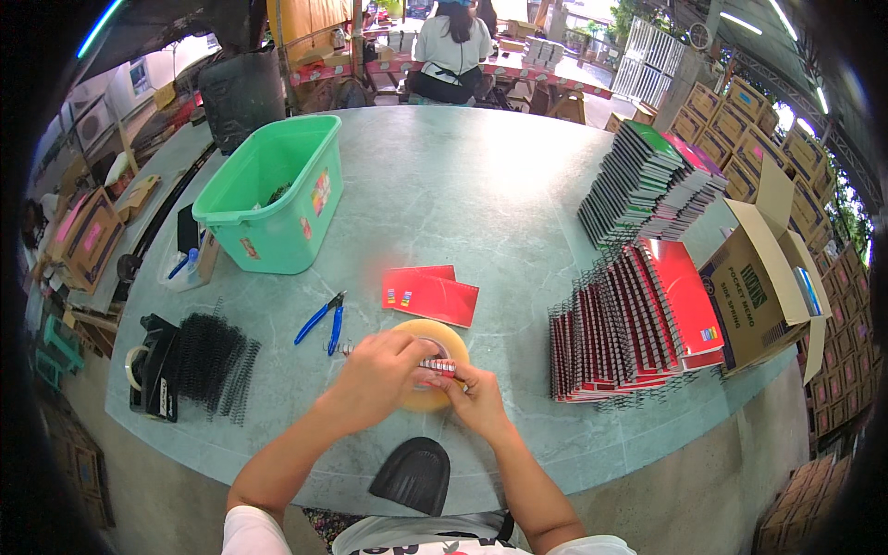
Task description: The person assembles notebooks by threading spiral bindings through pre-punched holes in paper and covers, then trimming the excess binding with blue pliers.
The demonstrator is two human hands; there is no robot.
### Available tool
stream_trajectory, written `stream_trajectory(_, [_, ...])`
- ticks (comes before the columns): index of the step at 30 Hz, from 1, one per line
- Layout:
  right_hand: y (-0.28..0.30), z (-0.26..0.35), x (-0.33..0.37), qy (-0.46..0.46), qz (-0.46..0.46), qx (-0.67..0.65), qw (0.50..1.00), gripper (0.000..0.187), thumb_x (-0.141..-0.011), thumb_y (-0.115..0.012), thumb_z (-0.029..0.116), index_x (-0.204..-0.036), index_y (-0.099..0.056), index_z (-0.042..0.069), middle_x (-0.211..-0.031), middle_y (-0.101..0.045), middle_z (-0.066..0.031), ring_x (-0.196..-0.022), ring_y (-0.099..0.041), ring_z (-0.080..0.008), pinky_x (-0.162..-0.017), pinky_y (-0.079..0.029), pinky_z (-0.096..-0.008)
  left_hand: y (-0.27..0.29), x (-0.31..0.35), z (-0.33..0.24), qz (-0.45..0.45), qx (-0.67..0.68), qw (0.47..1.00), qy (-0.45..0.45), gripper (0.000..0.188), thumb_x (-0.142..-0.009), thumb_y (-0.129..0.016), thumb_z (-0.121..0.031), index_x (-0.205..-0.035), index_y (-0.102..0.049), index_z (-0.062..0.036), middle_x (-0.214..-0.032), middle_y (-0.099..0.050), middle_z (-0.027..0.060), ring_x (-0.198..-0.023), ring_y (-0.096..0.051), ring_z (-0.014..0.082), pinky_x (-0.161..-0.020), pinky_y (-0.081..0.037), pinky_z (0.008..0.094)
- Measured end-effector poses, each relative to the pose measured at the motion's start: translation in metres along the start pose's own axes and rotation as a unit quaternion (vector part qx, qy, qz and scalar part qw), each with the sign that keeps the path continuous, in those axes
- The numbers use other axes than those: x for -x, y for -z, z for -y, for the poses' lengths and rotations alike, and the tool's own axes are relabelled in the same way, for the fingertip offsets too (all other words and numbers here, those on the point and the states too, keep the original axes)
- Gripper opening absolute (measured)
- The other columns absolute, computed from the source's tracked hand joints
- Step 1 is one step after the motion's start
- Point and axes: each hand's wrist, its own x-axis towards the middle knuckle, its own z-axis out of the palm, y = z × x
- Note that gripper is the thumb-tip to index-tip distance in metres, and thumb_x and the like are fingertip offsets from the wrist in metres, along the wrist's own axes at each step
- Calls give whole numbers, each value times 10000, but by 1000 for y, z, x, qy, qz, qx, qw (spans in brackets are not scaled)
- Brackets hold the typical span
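Between my two hands is a small red notebook point(437, 368), seen edge-on, with a dark wire coil along its spine. My left hand point(381, 372) is closed at its upper left side, where a loose end of coil sticks out beyond the fingers. My right hand point(476, 396) pinches the other end. Below the notebook lies a wide roll of yellowish tape point(457, 342), partly covered by the hands. Blue-handled pliers point(320, 324) rest spread on the table just beyond my left hand. Two red covers or memo pads point(433, 295) overlap farther off.
Black spiral coils point(216, 361) lie by a tape dispenser point(155, 368) at left. Behind them stands a green tub point(298, 227). Stacks of red spiral notebooks point(615, 324), green notebooks point(624, 176) and an open carton point(754, 291) occupy the right. A black pad point(413, 474) sits at the near edge.
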Motion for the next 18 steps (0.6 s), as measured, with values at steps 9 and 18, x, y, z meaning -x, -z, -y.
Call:
stream_trajectory(9, [2, -6, 2, 16, -5, 50, 999, 278, -826, -587, 24, -1102, -618, 44, -827, -655, -152, -738, -636, -182, -685, -483, -293, -18, -8, -8, -6, 47, 996, -77, 182, -753, -639, -107, -912, -596, -29, -898, -612, 126, -853, -586, 309, -771, -450, 400])
stream_trajectory(18, [-2, -11, 9, 43, -20, 41, 998, 224, -848, -545, 17, -1064, -605, 15, -804, -633, -172, -689, -631, -239, -651, -482, -311, -22, -8, -16, -24, 71, 994, -76, 194, -681, -628, -45, -866, -578, -17, -881, -563, 139, -816, -547, 318, -734, -444, 411])
